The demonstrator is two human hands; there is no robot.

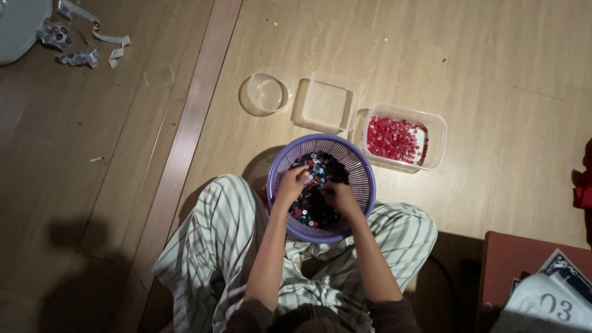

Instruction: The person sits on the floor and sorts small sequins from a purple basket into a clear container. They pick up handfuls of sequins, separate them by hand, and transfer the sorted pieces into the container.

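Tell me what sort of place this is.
Probably a room in a home, with the person sitting on the wooden floor. Both hands are in a purple basket of small mixed pieces, and clear plastic containers stand beside it, one holding red pieces.

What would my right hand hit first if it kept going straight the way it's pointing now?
Probably the mixed small pieces it is already in, then the far wall of the purple basket. The right hand points up and slightly left; depth is unclear.
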